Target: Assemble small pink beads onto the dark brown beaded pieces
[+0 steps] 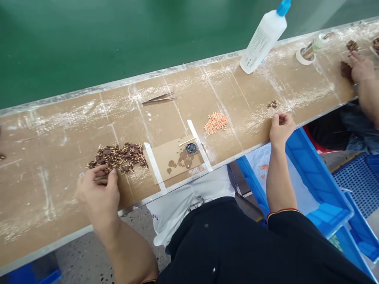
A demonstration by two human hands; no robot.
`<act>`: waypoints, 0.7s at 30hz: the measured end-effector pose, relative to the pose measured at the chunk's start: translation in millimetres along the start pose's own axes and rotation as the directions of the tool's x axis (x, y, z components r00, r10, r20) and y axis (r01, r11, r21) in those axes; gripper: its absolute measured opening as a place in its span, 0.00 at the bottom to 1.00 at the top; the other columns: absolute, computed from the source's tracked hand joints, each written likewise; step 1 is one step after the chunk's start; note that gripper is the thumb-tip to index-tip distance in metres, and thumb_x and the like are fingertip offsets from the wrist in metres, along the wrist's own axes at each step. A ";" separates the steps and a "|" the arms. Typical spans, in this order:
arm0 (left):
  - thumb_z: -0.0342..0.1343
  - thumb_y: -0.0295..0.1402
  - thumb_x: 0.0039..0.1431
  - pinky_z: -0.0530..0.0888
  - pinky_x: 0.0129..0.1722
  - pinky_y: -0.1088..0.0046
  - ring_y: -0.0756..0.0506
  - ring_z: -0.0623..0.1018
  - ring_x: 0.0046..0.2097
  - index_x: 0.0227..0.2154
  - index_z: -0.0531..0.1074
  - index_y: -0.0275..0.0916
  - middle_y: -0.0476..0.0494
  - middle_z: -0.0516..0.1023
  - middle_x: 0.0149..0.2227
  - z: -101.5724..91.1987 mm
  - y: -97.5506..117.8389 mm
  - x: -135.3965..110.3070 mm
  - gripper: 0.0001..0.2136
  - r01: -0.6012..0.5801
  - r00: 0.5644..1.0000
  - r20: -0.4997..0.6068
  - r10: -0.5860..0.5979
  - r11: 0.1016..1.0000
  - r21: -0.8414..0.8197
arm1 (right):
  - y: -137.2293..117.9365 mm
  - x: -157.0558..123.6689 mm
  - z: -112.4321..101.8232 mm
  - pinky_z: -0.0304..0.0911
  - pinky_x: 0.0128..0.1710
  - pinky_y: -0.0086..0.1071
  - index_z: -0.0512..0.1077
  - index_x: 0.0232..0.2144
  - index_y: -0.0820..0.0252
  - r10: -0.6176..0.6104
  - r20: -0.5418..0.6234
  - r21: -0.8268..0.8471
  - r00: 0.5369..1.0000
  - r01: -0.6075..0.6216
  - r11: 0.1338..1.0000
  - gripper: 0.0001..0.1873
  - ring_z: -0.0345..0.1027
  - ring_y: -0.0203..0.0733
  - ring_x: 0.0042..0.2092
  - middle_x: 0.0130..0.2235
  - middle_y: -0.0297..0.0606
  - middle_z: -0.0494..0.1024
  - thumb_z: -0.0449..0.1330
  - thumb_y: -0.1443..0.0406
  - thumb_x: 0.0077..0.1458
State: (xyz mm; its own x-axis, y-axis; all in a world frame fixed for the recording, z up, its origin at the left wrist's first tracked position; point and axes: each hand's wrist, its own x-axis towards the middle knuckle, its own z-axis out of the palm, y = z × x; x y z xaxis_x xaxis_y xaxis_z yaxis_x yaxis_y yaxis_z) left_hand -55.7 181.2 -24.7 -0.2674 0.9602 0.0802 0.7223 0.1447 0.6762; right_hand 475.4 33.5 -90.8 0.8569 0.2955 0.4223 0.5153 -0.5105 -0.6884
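Containing orange pieces [264, 167], blue bin [318, 181] sits low; left grip [99, 191] parted, right grip [281, 131] unclear.

Tabletop [65, 157]: I see bright glints beyond left hand [99, 193] and right hand [282, 130]
Green surface [118, 39]: pale sheen, farther out

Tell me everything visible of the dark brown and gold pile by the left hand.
The dark brown and gold pile of small pieces lies loose, spread sideways, on the brown tabletop. Darker clumps are mixed with tiny gold bits; the material is unclear. Its right end reaches near the white tape strip. The bare left hand is at its near-left edge; contact is hard to tell.
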 end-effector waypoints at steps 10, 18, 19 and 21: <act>0.66 0.30 0.45 0.71 0.31 0.72 0.48 0.74 0.28 0.33 0.78 0.39 0.52 0.77 0.27 3.9 -24.8 -10.8 0.10 -0.013 0.997 -0.076 -0.005 0.970 -0.241 | -55.8 -63.3 -15.9 0.72 0.36 0.41 0.75 0.36 0.52 -0.233 0.445 0.175 0.865 0.171 0.970 0.14 0.72 0.46 0.32 0.32 0.39 0.80 0.61 0.50 0.60; 0.69 0.36 0.44 0.78 0.30 0.71 0.48 0.79 0.31 0.34 0.82 0.38 0.49 0.81 0.29 -0.8 -24.4 -42.0 0.13 -0.042 0.981 -0.190 -0.046 0.899 -0.436 | -102.3 -64.4 -3.4 0.73 0.44 0.45 0.75 0.34 0.52 -0.416 0.695 0.191 0.587 0.407 0.893 0.03 0.75 0.50 0.37 0.37 0.43 0.81 0.63 0.61 0.61; 0.70 0.36 0.43 0.78 0.28 0.71 0.48 0.80 0.29 0.33 0.82 0.38 0.49 0.81 0.28 -3.6 -23.1 -47.4 0.13 -0.023 0.982 -0.178 -0.068 0.885 -0.464 | -103.9 -62.0 -2.1 0.73 0.45 0.46 0.75 0.35 0.52 -0.429 0.705 0.185 0.565 0.437 0.880 0.02 0.76 0.51 0.38 0.38 0.43 0.82 0.63 0.62 0.61; 0.72 0.34 0.42 0.78 0.25 0.72 0.48 0.80 0.26 0.32 0.82 0.38 0.49 0.81 0.26 -8.4 -20.7 -58.0 0.12 0.021 0.985 -0.134 -0.107 0.851 -0.524 | -104.9 -57.4 0.0 0.73 0.46 0.47 0.75 0.34 0.53 -0.445 0.721 0.168 0.531 0.489 0.856 0.01 0.76 0.52 0.39 0.38 0.44 0.82 0.63 0.63 0.60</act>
State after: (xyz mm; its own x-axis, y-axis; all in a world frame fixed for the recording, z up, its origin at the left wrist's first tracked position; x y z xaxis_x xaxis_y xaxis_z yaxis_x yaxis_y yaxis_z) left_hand -60.6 120.5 -37.2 -0.4260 0.8987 0.1045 0.2747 0.0184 0.9614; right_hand 372.2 70.1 -42.8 0.2346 0.9663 0.1060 0.8622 -0.1565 -0.4817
